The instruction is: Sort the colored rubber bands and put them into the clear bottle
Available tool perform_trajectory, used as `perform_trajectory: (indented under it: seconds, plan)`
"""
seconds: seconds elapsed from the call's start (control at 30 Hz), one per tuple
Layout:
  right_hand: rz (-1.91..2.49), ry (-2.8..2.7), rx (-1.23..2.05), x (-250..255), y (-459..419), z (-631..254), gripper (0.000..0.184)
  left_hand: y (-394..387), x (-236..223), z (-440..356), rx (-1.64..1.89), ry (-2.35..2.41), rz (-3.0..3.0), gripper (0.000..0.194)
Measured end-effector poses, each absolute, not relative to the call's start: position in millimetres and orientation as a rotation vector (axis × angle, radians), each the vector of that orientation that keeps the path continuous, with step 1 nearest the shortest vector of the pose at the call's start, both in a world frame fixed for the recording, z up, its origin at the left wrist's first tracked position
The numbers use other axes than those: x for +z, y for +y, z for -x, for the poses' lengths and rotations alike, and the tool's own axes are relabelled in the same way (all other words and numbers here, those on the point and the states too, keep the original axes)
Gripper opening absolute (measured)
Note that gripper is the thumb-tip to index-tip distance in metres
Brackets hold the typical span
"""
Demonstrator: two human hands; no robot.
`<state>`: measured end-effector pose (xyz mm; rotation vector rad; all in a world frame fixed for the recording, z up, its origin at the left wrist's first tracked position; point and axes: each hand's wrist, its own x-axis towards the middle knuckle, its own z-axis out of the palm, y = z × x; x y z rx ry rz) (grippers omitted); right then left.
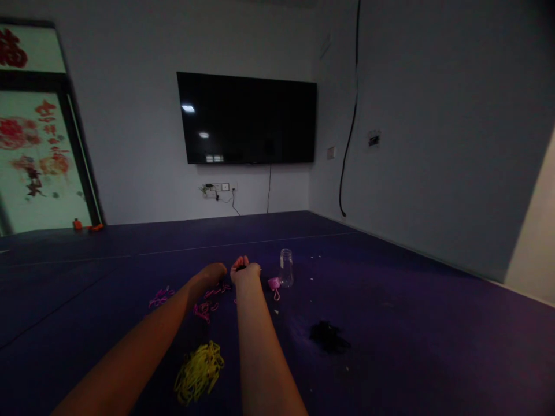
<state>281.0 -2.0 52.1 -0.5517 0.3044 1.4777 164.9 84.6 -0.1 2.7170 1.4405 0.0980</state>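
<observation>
My right hand (245, 268) is turned palm up with its fingers curled, and a small black clump rests in it, seemingly the same stuff as the black pile (328, 337) to the right. Close beside it on the left, my left hand (215, 270) reaches down towards the purple surface; its fingers are hidden. Pink elastic bands (203, 311) lie scattered under and around my left wrist, with more purple-pink bands (161, 297) farther left. A heap of yellow bands (200, 372) sits between my forearms. Right of my hands stands a clear, uncapped bottle (286, 270), with a pink looped cap (274, 283) beside it.
Small white scraps (276, 312) dot the purple surface (411, 341). A television (249, 118) hangs on the far wall above some sockets (219, 188). A black cable (350, 127) dangles along the right wall. Orange objects (78, 224) lie by the glass door (41, 156) at left.
</observation>
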Motion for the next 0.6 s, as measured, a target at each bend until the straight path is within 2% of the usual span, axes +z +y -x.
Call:
perform_trajectory:
  seconds: [0.33, 0.47, 0.6]
  plan:
    - [0.552, 0.291, 1.449, 58.8, -7.8, -283.9, 0.025, 83.8, -2.0, -152.4, 0.066, 1.434, -2.779, 0.001]
    - [0.554, 0.272, 1.443, 57.8, -6.2, -284.6, 0.024, 90.2, -5.0, -144.5, 0.019, 1.409, -2.758, 0.021]
    - [0.551, 0.268, 1.443, 57.1, -4.2, -284.9, 0.024, 95.1, -5.7, -138.9, 0.002, 1.272, -2.762, 0.025]
